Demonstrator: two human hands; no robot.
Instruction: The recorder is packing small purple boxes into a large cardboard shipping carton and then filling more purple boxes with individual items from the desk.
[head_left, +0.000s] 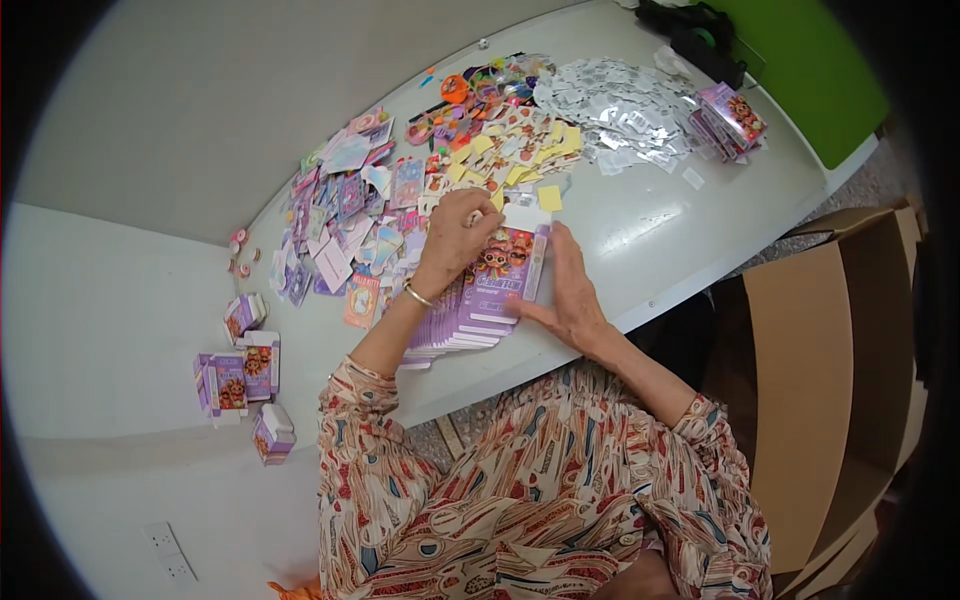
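Observation:
A small purple carton [503, 282] with cartoon figures on its front lies in front of me, its white top flap [525, 218] raised. My right hand [578, 305] steadies it, fingers along its right side and thumb at the lower front. Above the carton's upper left part, my left hand [462, 238] has its fingers curled in a pinch near the opening. Whatever those fingertips hold is hidden. A fanned stack of flat purple cartons [445, 330] lies under and left of the carton, partly covered by my left wrist.
Loose pastel cards [335, 258] spread on the left; stickers with yellow slips [520, 150], colourful trinkets [470, 115] and silvery packets [620, 100] lie beyond. Filled-out purple cartons stand at the far right [735, 115] and left [235, 380]. A large cardboard box [800, 370] is at right.

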